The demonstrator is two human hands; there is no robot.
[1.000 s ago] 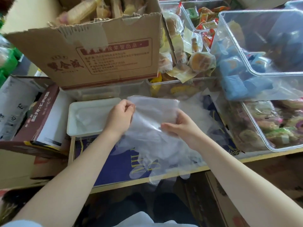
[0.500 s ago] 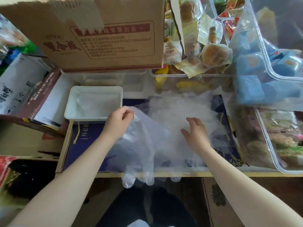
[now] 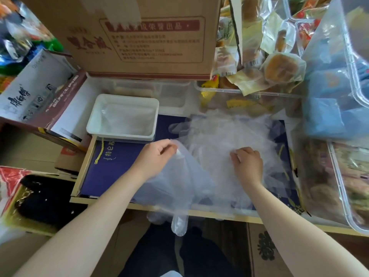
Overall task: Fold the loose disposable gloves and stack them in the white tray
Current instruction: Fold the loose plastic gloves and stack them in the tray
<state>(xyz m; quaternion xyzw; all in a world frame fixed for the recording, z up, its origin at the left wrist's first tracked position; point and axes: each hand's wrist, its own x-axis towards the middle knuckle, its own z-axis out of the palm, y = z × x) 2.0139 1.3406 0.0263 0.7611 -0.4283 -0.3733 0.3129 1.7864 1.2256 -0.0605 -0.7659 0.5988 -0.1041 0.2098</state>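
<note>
Clear plastic gloves lie heaped at frame centre on the blue board. Your left hand pinches one glove by its cuff, fingers dangling past the lower edge. Your right hand clutches the heap. Left of centre sits the white tray, holding folded gloves.

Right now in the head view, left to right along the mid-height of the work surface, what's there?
Maroon-edged cardboard box with white printed flap → white rectangular plastic tray → left hand pinching a clear disposable glove → right hand on the loose glove pile → clear plastic bin of wrapped snacks.
</note>
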